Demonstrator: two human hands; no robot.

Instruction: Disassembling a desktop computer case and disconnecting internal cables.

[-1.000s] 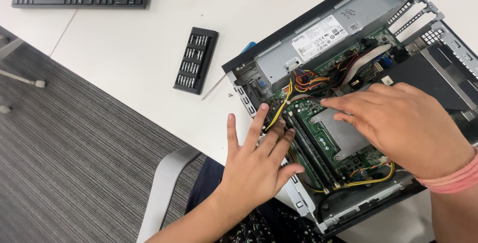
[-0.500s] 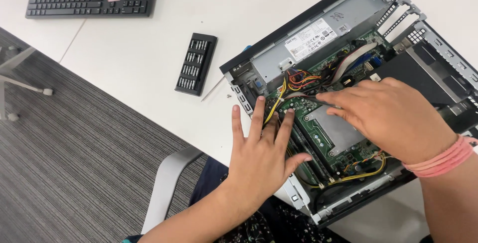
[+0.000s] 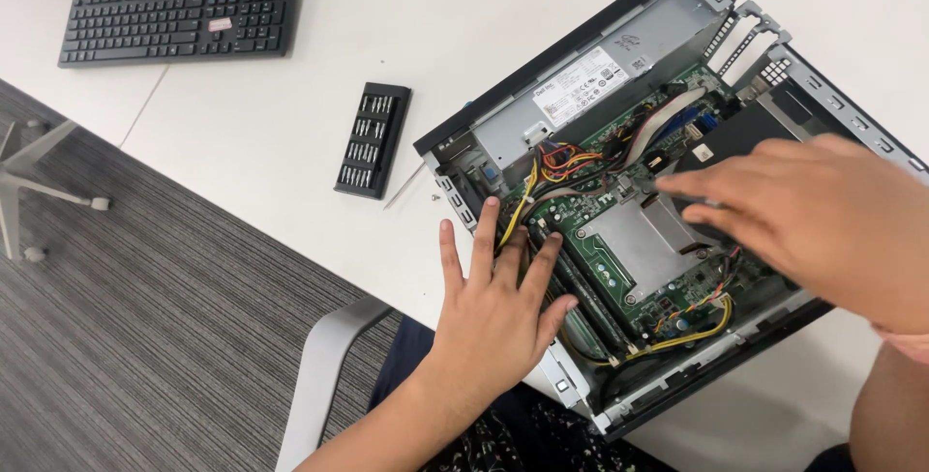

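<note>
Left hand (image 3: 498,312) lies flat, fingers spread, on the open computer case (image 3: 619,191); right hand (image 3: 823,221) hovers open above its circuit board (image 3: 600,211), holding nothing.

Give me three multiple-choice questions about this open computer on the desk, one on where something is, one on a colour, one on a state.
1. Where does the bit case lie?
A. Inside the computer
B. On the table between keyboard and computer
C. On the floor

2. What colour is the keyboard?
A. White
B. Red
C. Black

3. How is the computer?
A. Side panel off, board showing
B. Fully closed
C. Standing upright

Answers:
1 B: the bit case sits on the white table, right of the keyboard and left of the computer.
2 C: its keys and frame are black.
3 A: the green board, cables and metal heat sink are in plain sight, with the left hand flat at the near edge and the right hand over the middle.
</note>
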